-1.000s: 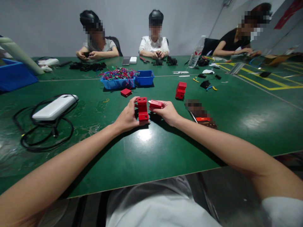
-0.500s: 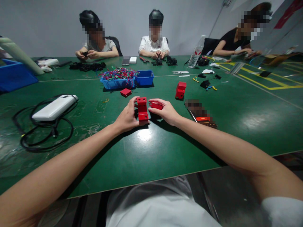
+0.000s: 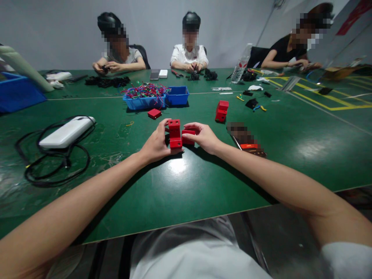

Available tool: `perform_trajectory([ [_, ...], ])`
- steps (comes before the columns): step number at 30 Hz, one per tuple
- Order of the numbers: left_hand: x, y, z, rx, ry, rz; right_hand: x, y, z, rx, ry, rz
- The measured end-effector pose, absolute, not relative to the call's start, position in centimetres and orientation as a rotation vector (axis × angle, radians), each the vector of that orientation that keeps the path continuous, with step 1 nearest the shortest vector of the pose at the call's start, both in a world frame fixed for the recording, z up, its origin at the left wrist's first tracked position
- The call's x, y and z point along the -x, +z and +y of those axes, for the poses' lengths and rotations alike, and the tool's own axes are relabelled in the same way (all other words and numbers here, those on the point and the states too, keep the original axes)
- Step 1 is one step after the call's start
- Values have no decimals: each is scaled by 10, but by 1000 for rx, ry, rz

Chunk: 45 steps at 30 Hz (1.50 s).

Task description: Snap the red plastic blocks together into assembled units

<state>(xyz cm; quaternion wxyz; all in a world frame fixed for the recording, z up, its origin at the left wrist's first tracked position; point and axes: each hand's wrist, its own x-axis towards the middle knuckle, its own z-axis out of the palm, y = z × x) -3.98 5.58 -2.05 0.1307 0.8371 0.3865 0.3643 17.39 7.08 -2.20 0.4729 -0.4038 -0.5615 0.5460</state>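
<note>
A red notched block (image 3: 175,133) with small round holes stands upright in the middle of the green table. Around its left side my left hand (image 3: 157,144) is closed, fingers behind and thumb in front near its base. Just to the right, my right hand (image 3: 205,137) pinches a smaller red block (image 3: 188,137) between thumb and fingers, close against the notched one; whether the two touch I cannot tell. Beyond my left hand lies a flat red block (image 3: 154,113). Another red notched block (image 3: 222,111) stands farther back to the right.
Blue bins, one heaped with coloured wires (image 3: 147,91), stand beyond my hands. A white power bank (image 3: 68,132) with a black cable (image 3: 55,176) lies left, a phone (image 3: 246,140) right. Several people (image 3: 189,56) work across the table near a plastic bottle (image 3: 241,65).
My right hand has turned the smaller red block so a broader face shows, and shifted it slightly down. My left hand and the notched block stay put.
</note>
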Motion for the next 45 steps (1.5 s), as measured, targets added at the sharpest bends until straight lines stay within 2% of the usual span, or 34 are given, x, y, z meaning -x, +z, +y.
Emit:
perform_trajectory([
  [9, 41, -23, 57, -2460, 1088, 1107, -172, -22, 70, 1001, 1260, -1356],
  [14, 41, -23, 58, -2460, 1069, 1096, -171, -17, 68, 912, 1434, -1226],
  [31, 41, -20, 56, -2444, 1049, 1110, -168, -8, 60, 1030, 1338, -1321],
  [38, 41, -20, 56, -2439, 1048, 1106, -168, -8, 58, 1002, 1157, -1389],
  [45, 41, -21, 57, -2446, 1058, 1104, -169, -10, 59, 948, 1126, -1575],
])
